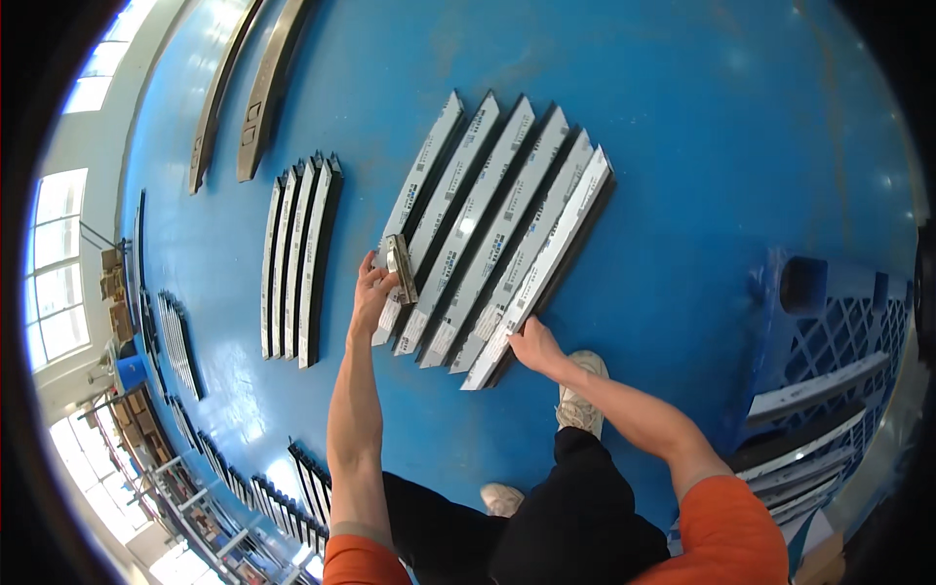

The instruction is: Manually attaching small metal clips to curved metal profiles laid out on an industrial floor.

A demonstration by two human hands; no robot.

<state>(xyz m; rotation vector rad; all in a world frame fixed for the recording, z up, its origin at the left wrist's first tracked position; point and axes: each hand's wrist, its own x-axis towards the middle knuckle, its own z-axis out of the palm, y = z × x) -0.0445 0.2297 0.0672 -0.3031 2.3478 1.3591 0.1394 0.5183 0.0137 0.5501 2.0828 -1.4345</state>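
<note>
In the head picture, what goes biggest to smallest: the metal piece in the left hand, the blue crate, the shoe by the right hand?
1. Blue crate
2. Shoe by the right hand
3. Metal piece in the left hand

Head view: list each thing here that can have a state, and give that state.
Left hand: closed on a metal piece.
Right hand: closed on the rightmost profile, at its near end.
Five other profiles: lying side by side, spaced apart.
Four-profile group: lying close together.
Two brown beams: lying apart.
Blue pallet: loaded with long strips.
</note>
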